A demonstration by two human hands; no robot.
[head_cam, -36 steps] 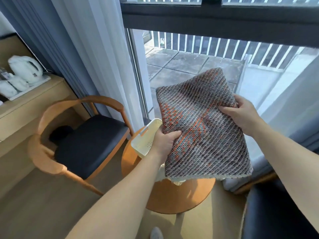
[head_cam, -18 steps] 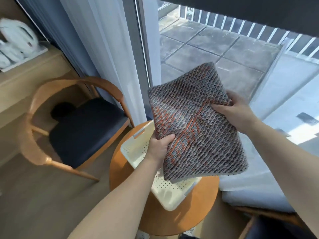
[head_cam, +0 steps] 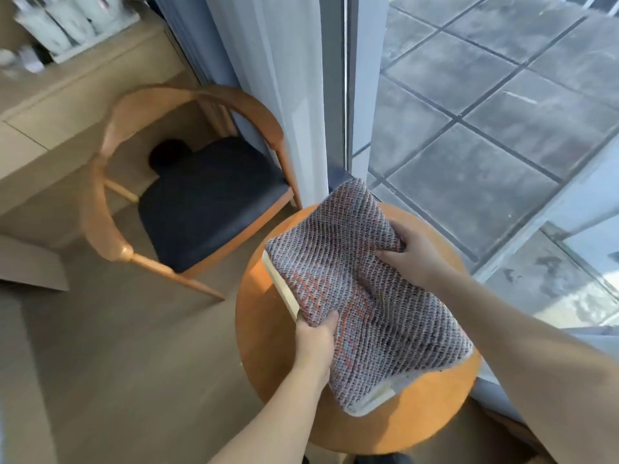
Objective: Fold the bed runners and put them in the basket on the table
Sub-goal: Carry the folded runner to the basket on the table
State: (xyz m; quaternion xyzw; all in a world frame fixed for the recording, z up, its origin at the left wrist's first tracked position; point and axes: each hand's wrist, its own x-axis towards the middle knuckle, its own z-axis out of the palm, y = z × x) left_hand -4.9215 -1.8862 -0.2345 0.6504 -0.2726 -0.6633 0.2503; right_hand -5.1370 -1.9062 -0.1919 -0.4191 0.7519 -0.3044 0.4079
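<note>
Right now the folded bed runner [head_cam: 361, 296] sits low over the cream basket [head_cam: 283, 289] on the round wooden table [head_cam: 268, 346], covering nearly all of it. Only the basket's rim at 9 o'clock and its corner at 5 o'clock peek out. The runner's long axis runs from 11 o'clock to 5 o'clock, its woven face up and creased in the middle. The left hand [head_cam: 316, 343] pinches the long edge at 7 o'clock, thumb on top and fingers tucked beneath. The right hand [head_cam: 415, 259] grips the opposite edge at 2 o'clock, fingers curled over bunched fabric. I cannot tell whether the cloth already rests on the basket floor. A wooden chair [head_cam: 207, 202] stands at 10 o'clock beside the curtain [head_cam: 284, 95].
</note>
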